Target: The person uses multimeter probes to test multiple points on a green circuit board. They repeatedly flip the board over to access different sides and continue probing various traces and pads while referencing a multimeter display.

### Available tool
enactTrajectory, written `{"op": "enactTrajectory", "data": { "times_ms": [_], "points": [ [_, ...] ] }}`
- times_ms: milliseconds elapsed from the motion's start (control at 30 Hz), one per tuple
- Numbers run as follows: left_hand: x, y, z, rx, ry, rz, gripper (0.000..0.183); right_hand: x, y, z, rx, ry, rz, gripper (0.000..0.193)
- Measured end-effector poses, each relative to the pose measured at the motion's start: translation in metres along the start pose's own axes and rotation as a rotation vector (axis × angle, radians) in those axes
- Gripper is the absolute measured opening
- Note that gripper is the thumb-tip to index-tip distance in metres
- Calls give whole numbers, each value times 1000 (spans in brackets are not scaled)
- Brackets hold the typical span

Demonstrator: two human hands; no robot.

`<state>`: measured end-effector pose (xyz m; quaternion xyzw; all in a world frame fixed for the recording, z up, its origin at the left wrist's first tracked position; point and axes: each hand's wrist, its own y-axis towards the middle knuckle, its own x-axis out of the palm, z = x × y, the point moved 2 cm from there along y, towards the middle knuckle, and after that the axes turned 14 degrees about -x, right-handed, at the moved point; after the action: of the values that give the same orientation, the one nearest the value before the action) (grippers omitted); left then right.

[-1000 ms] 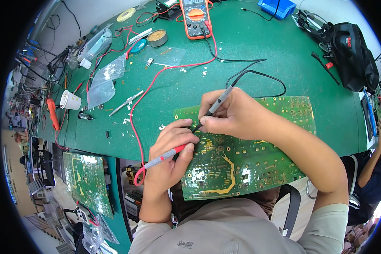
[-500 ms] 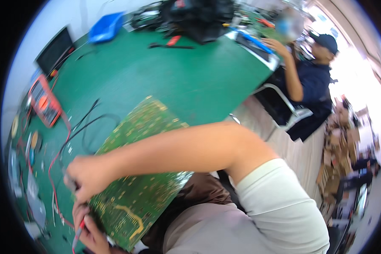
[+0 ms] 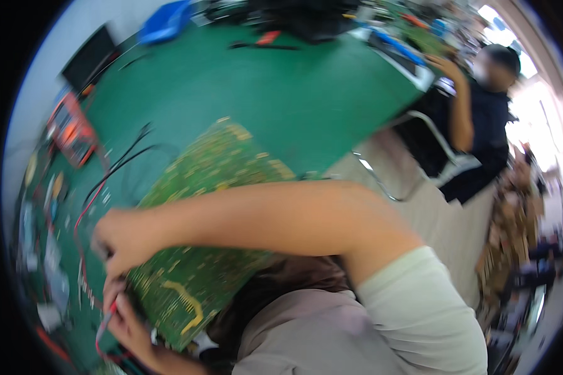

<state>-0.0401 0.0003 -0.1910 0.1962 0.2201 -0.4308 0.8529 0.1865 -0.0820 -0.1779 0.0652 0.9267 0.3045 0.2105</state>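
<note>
A large green circuit board [image 3: 231, 269] with gold-coloured pads lies tilted on the green table in front of me. My right forearm crosses over it from the right and hides its middle. My right hand [image 3: 128, 240] is closed at the board's left edge, with a small dark thing at its fingers that blur hides. Just below, near the board's lower left corner, my left hand [image 3: 128, 319] grips a red test probe [image 3: 111, 312] with a lead trailing down. The two hands nearly touch.
An orange multimeter [image 3: 73, 134] lies at the left, with a red lead [image 3: 84, 219] and black cables [image 3: 122, 164] near it. Behind are a dark screen [image 3: 91, 57], a blue tray [image 3: 164, 24] and a black-handled tool [image 3: 263, 45]. A co-worker [image 3: 481, 112] sits at the right.
The whole view has shifted, so the table and board sit slightly higher. Both my hands stay by the board's left edge. The co-worker's head and arm have shifted.
</note>
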Motion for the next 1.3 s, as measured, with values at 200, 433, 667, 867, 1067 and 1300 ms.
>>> {"op": "enactTrajectory", "data": {
  "times_ms": [200,433,667,867,1067,1300],
  "points": [
    [8,-1,28,-163,-109,75,16,-13,-6,-30,175,179,-48,11],
    [5,9,29,-39,-174,75,15,-7,-1,-38,450,244,20,13],
    [8,8,21,-59,-304,101,16,-12,-3,-37,432,364,166,11],
    [18,11,16,-45,-303,116,18,-39,-19,-54,531,244,217,9],
    [21,11,11,-30,-298,116,17,-31,-31,-51,512,231,159,11],
    [18,15,9,87,-181,87,17,-30,-34,-49,486,222,175,11]
  ]
}}
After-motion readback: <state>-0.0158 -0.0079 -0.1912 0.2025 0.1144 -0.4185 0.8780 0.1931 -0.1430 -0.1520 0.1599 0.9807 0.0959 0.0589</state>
